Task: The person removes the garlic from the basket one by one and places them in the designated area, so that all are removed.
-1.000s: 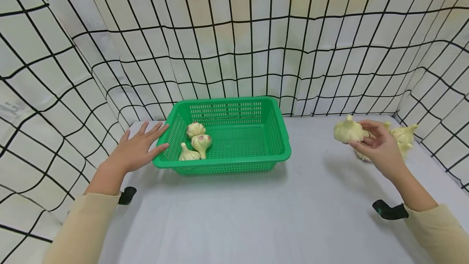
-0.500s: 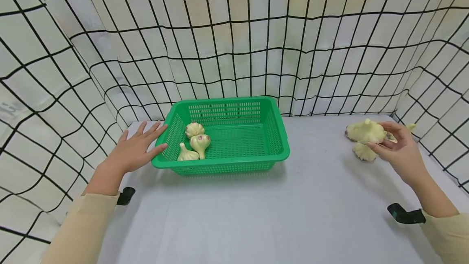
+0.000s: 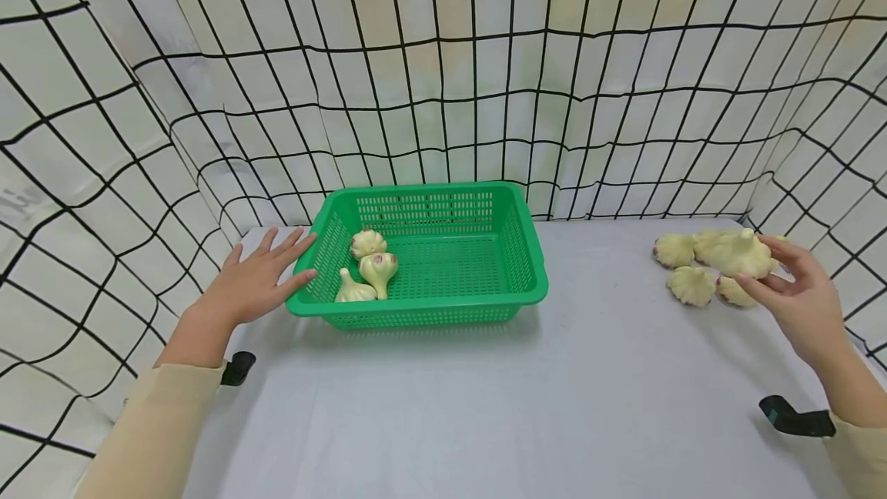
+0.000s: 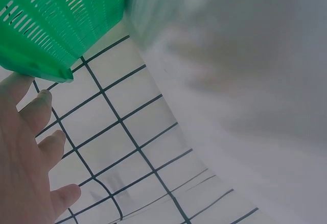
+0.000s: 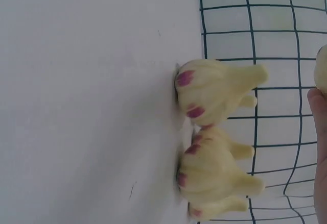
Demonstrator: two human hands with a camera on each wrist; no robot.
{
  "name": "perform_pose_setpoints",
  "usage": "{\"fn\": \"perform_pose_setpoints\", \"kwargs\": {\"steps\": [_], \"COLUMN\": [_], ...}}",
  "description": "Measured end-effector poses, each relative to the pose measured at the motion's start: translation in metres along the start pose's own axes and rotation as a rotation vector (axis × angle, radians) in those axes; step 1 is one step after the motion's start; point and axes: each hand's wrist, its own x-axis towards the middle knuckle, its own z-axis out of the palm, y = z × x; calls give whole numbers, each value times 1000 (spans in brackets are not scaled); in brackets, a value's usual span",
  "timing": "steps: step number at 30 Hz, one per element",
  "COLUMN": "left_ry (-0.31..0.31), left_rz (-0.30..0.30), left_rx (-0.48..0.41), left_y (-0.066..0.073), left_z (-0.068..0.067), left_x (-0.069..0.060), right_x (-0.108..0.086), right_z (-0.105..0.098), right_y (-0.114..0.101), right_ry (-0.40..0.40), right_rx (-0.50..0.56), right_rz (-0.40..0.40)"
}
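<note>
My right hand (image 3: pixel 800 291) pinches a pale garlic bulb (image 3: pixel 744 255) between thumb and fingers, its stem up, at the far right. Around and below it lie several more garlic bulbs (image 3: pixel 691 286), partly hidden by the hand. In the right wrist view, purple-tinged garlic bulbs (image 5: pixel 209 91) lie on the table, and only a sliver of the held one shows at the edge. Straight and spread, the fingers of my left hand (image 3: pixel 252 277) touch the left rim of a green plastic basket (image 3: pixel 443 305). Three garlic bulbs (image 3: pixel 379 272) lie inside its left end.
Black-lined netting (image 3: pixel 450 83) over white cloth rises behind the table and along both sides. A white surface (image 3: pixel 450 406) stretches in front of the basket. Small black devices (image 3: pixel 797 418) are strapped at both wrists.
My right hand has moved to the right with the garlic bulb, uncovering more of the bulbs lying there. The left hand stays on the basket's rim.
</note>
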Motion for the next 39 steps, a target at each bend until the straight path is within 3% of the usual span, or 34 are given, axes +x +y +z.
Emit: {"fn": "perform_pose_setpoints", "kwargs": {"steps": [3,12,23,31,34,39], "left_ry": [-1,-5,-6,-3,-2,1], "left_rz": [-1,-2,-7,-7,-6,-8], "left_rx": [-2,-9,-11,-8,-8,-10], "left_y": [0,1,1,1,0,1], "left_z": [0,0,0,0,0,0], "left_x": [0,-1,-1,-1,-1,-1], "right_x": [-2,-8,-12,-6,-7,-14], "right_z": [-11,-34,-48,-73,-76,-75], "right_y": [3,15,26,69,70,69], "right_ry": [36,134,221,257,281,334], "right_rx": [-106,-290,-320,-273,-259,-332], "right_rz": [19,108,257,222,226,252]}}
